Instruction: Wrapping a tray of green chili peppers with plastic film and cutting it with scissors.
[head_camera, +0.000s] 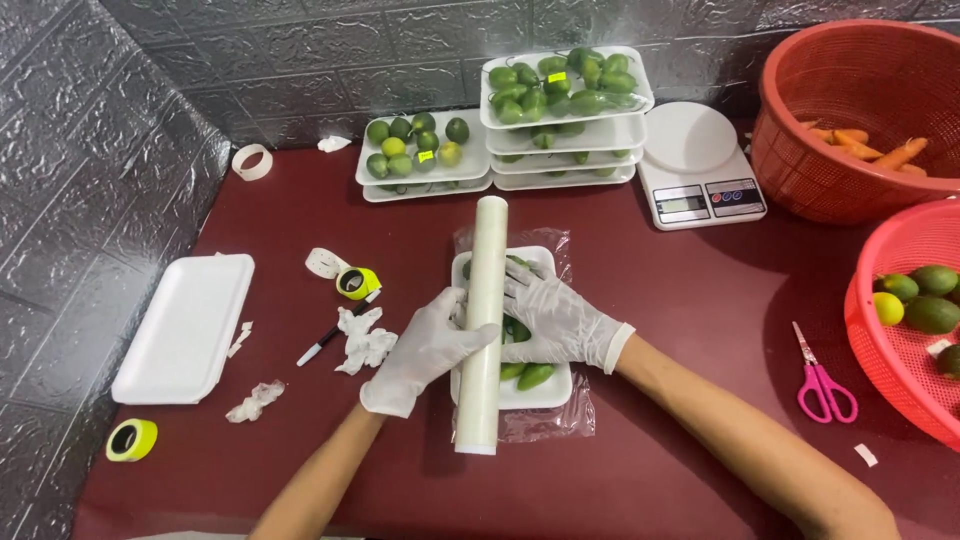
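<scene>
A long roll of clear cling film (485, 270) lies lengthwise over a white foam tray (545, 388) of green fruit in the middle of the dark red table. My left hand (425, 350), in a white glove, grips the roll from its left side. Beside it, my gloved right hand (555, 315) presses flat on the fruit and film just right of the roll. A sheet of clear film (545, 422) spreads under the tray.
Stacked trays of limes (565, 100) and a white scale (700, 165) stand at the back. Two red baskets (860, 110) (905, 330) sit right, pink scissors (822, 380) beside them. An empty foam tray (185, 325), tape rolls (132, 438), a pen (320, 345) and crumpled paper lie left.
</scene>
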